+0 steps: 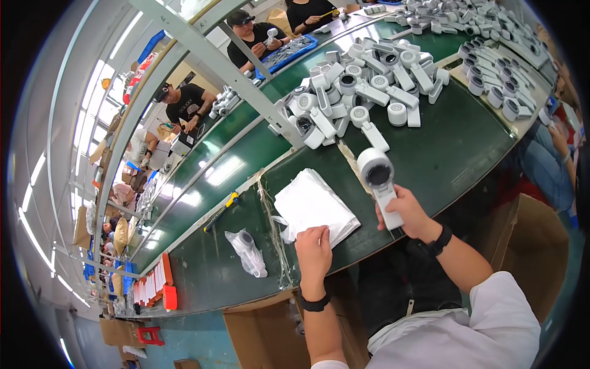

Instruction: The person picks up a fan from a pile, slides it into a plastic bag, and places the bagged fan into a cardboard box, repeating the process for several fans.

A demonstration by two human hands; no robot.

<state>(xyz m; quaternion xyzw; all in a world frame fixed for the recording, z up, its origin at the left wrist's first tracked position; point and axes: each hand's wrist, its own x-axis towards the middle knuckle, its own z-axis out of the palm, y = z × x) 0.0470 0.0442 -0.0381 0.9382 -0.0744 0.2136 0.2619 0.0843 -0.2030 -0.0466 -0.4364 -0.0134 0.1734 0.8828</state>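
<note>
My right hand grips the handle of a white handheld fan, its round head with a dark centre pointing away from me above the bench. Before me lies a stack of thin white plastic bags. At the stack's near edge, my left hand is closed, with thumb and fingertips pinched on a bag. Left of the stack, another fan in a clear bag rests on the green bench. A large heap of similar loose fans covers the bench beyond my right hand.
A yellow-and-black screwdriver lies left of the bags. Red boxes with white sheets stand at the bench's left end. Fans sit in rows on a tray at far right. Cardboard boxes stand below the edge. Co-workers sit across the bench.
</note>
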